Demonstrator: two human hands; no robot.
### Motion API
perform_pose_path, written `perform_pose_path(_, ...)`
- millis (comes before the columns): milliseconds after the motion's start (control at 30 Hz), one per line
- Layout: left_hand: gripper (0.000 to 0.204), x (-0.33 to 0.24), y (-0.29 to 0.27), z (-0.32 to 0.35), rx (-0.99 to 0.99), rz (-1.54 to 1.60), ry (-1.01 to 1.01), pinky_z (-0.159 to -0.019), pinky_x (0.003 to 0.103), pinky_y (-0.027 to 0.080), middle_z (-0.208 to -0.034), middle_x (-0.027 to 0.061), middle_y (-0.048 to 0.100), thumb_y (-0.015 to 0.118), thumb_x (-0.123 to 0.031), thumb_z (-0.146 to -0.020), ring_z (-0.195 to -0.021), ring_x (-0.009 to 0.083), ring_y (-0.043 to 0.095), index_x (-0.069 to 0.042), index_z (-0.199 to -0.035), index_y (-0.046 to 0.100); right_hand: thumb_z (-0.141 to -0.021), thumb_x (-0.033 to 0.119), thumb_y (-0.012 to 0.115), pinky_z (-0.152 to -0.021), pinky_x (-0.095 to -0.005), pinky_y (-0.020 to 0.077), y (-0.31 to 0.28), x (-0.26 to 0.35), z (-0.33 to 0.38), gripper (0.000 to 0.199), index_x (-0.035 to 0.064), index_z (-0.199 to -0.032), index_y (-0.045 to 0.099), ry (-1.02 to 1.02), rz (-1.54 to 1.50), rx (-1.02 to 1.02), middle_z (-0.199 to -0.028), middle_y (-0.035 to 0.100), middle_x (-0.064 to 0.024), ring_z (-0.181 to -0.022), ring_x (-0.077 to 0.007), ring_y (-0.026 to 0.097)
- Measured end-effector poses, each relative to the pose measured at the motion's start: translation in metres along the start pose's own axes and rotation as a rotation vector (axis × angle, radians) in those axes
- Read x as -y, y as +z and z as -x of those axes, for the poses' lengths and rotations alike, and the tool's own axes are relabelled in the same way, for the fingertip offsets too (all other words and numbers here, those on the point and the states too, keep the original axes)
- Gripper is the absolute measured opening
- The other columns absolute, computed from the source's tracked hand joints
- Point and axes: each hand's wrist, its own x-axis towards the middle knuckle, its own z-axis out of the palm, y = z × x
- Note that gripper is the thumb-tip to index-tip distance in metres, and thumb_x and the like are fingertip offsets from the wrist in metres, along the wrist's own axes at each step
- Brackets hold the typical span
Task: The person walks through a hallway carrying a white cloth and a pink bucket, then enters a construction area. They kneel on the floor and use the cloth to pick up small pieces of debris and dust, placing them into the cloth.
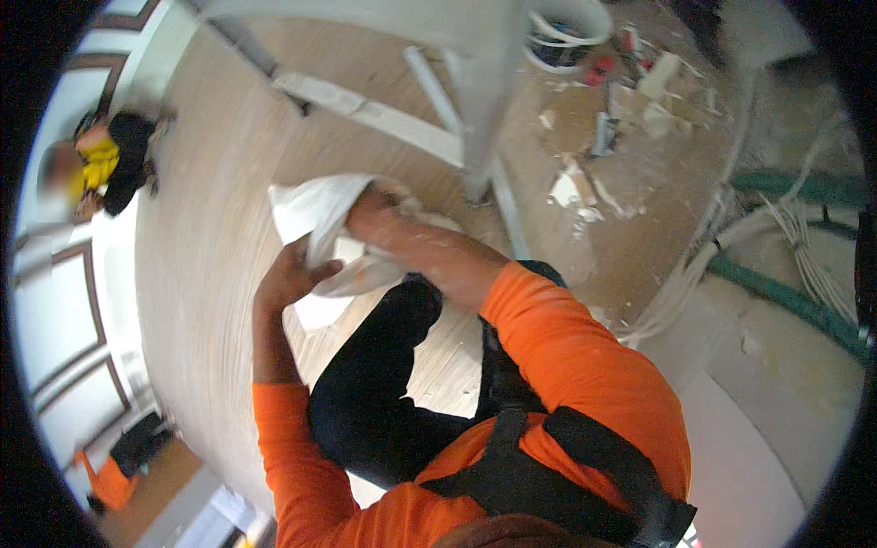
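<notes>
A white sack (315, 203) with a wide open mouth is in front of me, above the floor by my bent knee. My left hand (297, 272) pinches the near rim of the sack between thumb and fingers. My right hand (370, 212) reaches into the mouth, and its fingers are hidden inside. White dust marks my right forearm. Below the sack, a flat white piece (322, 309) shows beside my knee; I cannot tell what it is.
A grey-white trestle (365, 114) stands just ahead. Far right are a white bucket (568, 36) and broken scraps (658, 100). Bundled cables (731, 237) and green pipes (776, 288) run along the right side. A person in yellow and black (114, 164) is low by the left wall.
</notes>
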Motion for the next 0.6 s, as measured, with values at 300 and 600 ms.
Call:
perform_pose_path(300,0.048,0.023,0.002,-0.02,-0.638,0.832,-0.123,-0.07,0.029,0.048,-0.092,0.0068,0.063,0.048,-0.043,-0.103,-0.08,0.0132,0.057,0.001,-0.115,0.064,-0.093,0.041,0.057,-0.098,-0.0491,0.0458,0.004,0.048,0.038,0.058,0.0163,-0.143,0.042,0.209,-0.082,-0.006,-0.132,0.059,-0.0178,-0.11,-0.0374,0.061)
perform_pose_path(600,0.055,0.013,0.021,-0.034,-0.184,0.84,-0.061,-0.1,0.038,0.047,-0.129,0.0145,0.057,0.059,-0.023,-0.099,-0.116,0.0244,0.058,0.002,-0.143,0.039,-0.097,0.04,0.058,-0.083,-0.0394,0.0525,-0.173,-0.02,0.123,0.043,0.0029,-0.117,0.065,-0.105,-0.362,0.927,-0.105,0.071,-0.0166,-0.092,-0.0243,0.067)
